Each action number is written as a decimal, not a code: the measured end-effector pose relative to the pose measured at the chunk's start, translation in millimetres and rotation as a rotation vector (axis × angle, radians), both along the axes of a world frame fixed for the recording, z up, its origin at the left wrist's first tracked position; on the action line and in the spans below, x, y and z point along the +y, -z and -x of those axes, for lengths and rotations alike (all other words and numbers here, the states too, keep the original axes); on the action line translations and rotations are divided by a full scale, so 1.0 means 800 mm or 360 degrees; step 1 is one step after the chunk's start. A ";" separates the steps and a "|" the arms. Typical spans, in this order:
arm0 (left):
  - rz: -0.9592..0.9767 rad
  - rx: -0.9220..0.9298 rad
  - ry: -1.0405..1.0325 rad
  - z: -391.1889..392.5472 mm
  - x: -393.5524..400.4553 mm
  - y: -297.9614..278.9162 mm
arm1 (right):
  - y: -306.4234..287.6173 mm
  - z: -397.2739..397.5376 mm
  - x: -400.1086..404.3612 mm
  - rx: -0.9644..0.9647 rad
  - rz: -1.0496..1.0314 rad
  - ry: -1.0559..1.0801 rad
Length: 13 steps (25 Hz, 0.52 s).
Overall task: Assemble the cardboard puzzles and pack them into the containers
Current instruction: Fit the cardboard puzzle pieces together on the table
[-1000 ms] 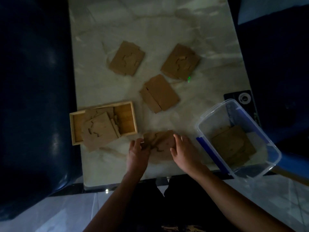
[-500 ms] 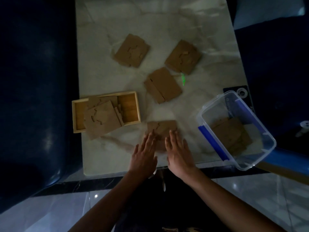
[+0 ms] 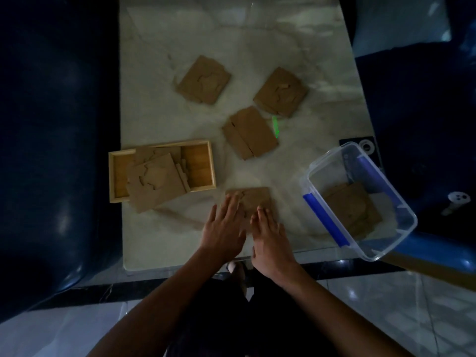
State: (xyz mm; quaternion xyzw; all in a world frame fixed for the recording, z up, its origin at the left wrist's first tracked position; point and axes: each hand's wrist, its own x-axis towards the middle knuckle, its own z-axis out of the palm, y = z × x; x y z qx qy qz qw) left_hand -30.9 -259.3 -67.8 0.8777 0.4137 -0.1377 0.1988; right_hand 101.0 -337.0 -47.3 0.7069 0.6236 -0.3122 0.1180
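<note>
A brown cardboard puzzle point(image 3: 253, 198) lies flat near the front of the marble table point(image 3: 159, 238). My left hand point(image 3: 224, 228) and my right hand point(image 3: 269, 234) lie side by side with straight fingers pressing on its near half. Three more cardboard puzzles sit farther back: one at the far left point(image 3: 204, 79), one at the far right point(image 3: 281, 92), one in the middle point(image 3: 249, 132). A wooden tray point(image 3: 198, 166) at the left holds puzzles point(image 3: 154, 181) that overhang its front rim. A clear plastic container point(image 3: 322, 161) at the right holds more puzzles point(image 3: 351, 207).
Dark blue seats flank the table on the left point(image 3: 51, 150) and right point(image 3: 425, 99). A small green light streak point(image 3: 275, 126) shows beside the middle puzzle. The plastic container overhangs the table's right front corner. Pale tiled floor point(image 3: 412, 318) lies below.
My hands went from gripping the near puzzle's sides with curled fingers to lying flat on top of it. The puzzle now lies squared up and flat.
</note>
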 end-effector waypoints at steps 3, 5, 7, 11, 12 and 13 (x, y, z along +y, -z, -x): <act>0.0110 0.0010 -0.0033 0.002 0.000 0.010 | -0.002 -0.008 0.005 0.0005 -0.0013 -0.0039; 0.0113 0.0021 -0.0017 0.004 -0.004 0.015 | 0.002 -0.013 0.016 -0.0019 -0.0091 -0.0060; 0.0148 0.0056 -0.0023 0.001 -0.003 0.016 | 0.009 -0.025 0.035 0.0041 -0.0136 -0.0086; 0.0171 0.0153 -0.0012 -0.004 0.003 0.009 | 0.029 -0.061 0.052 0.0082 -0.0080 -0.0355; 0.0148 0.0163 0.0015 -0.005 0.006 0.006 | 0.033 -0.071 0.050 0.0083 -0.0064 -0.0422; 0.0112 0.0154 0.0046 -0.004 0.008 0.004 | 0.036 -0.078 0.047 0.0076 -0.0078 -0.0481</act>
